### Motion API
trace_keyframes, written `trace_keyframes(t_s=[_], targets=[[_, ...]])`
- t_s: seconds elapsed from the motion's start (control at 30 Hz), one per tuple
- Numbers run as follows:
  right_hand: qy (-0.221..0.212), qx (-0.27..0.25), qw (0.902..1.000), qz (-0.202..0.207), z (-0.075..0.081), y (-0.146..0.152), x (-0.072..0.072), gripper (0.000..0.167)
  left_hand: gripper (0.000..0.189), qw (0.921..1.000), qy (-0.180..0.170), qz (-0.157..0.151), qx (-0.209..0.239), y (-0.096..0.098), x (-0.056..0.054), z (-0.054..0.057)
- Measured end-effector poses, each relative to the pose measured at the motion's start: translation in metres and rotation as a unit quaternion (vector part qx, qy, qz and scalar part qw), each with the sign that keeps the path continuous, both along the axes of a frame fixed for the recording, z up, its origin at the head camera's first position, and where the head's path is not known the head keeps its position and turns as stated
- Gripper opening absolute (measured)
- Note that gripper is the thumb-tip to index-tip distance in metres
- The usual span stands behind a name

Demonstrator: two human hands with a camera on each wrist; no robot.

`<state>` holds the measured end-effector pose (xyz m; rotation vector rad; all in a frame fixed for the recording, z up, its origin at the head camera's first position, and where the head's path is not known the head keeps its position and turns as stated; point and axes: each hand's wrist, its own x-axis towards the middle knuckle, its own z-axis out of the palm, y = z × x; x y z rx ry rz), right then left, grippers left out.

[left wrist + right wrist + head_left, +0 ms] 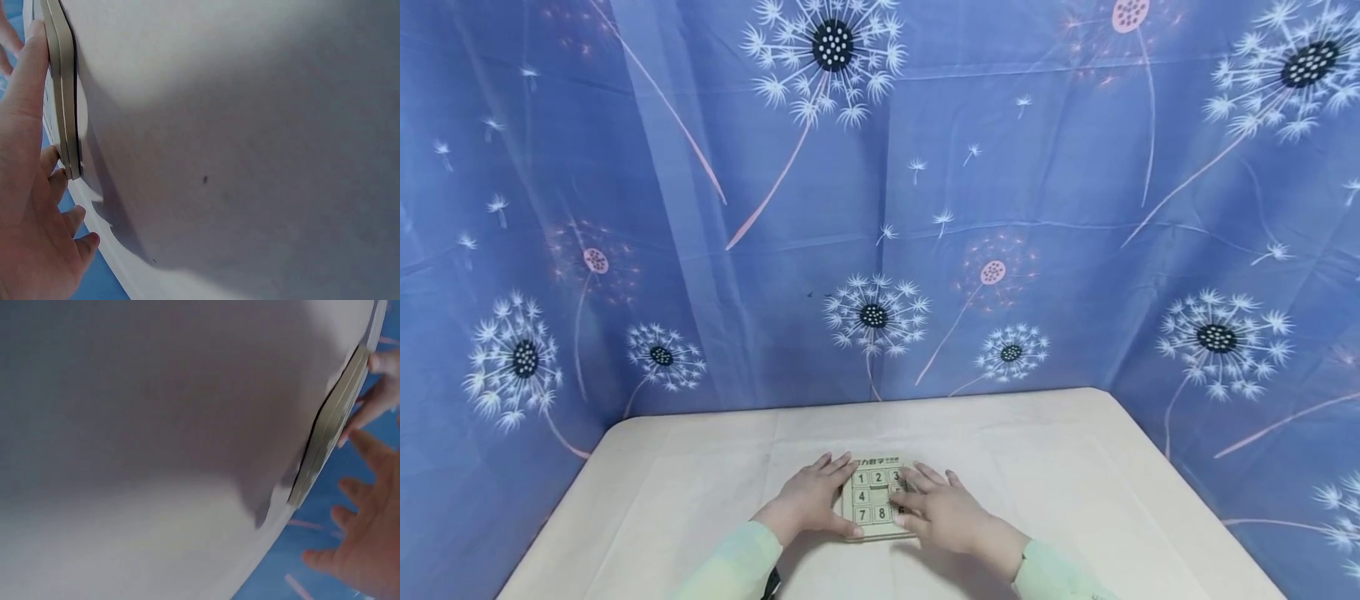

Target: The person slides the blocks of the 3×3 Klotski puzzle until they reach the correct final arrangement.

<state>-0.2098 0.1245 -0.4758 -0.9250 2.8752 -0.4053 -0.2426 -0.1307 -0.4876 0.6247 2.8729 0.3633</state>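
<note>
A pale wooden number slide puzzle [874, 531] lies on the table, its printed heading toward the far side. Tiles 1, 2 and 3 form the top row, tile 4 [862, 497] is at middle left, and 7, 8 and 6 sit along the bottom. An open slot shows in the centre. My left hand [808, 497] holds the board's left side, thumb at the near corner and fingers along the far part. Fingers of my right hand [951, 512] spread over the right column, partly hiding its tiles. In the left wrist view, the thumb [31, 75] lies along the board's edge.
A cream-covered table [700, 467] surrounds the puzzle. Blue cloth with dandelion prints [790, 333] hangs behind it and on both sides. Light green sleeves [733, 562] cover both forearms.
</note>
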Motion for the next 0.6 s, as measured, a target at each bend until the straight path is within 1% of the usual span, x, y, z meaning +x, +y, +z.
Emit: trace_keyframes(t_s=[0.07,0.13,0.23,0.37,0.47,0.6], targets=[[0.000,-0.009,0.9997,-0.023,-0.001,0.001,-0.004,0.051,0.107,1.0000,-0.001,0.000,0.001,0.000,0.000,0.001],[-0.003,-0.009,0.9994,-0.033,-0.002,0.000,-0.007,0.052,0.107,1.0000,-0.002,0.002,0.002,0.000,0.001,0.002],[-0.011,-0.003,0.9996,-0.027,-0.005,-0.004,-0.011,0.052,0.107,1.0000,-0.002,0.001,0.001,0.001,0.001,0.002],[-0.009,0.003,0.9998,-0.019,-0.007,-0.013,-0.013,0.051,0.106,1.0000,0.000,-0.001,-0.001,0.001,0.001,0.002],[-0.005,0.006,0.9998,-0.016,-0.003,-0.014,-0.011,0.051,0.107,1.0000,0.000,0.001,0.000,0.000,0.001,0.001],[-0.003,0.003,0.9999,-0.012,0.003,-0.002,-0.002,0.051,0.107,1.0000,-0.002,0.002,-0.003,-0.001,0.000,0.001]])
